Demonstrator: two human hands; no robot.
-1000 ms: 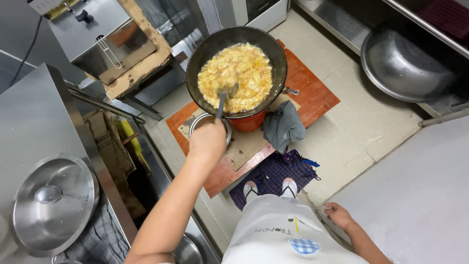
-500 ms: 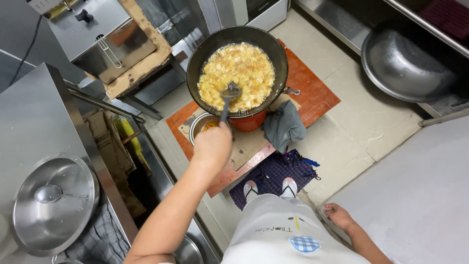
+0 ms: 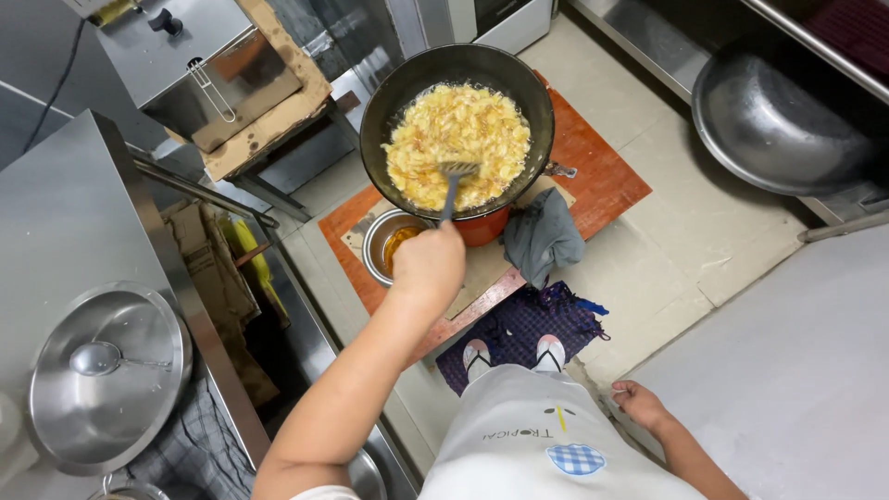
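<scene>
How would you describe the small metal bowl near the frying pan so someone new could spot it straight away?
Find the big black wok of yellow food on the reddish-brown board on the floor. Just below its lower-left rim, past the left hand holding the spatula, sits the small metal bowl. It alone is round, shiny and holds amber liquid, unlike the grey rag on the wok's other side.

Pale floor tiles (image 3: 667, 231) are reflecting soft overhead light. A steel counter (image 3: 65, 231) is running along the left side, carrying a round metal lid (image 3: 106, 380). A large steel basin (image 3: 773, 125) is sitting on the right, beside a grey worktop (image 3: 796, 389).
</scene>
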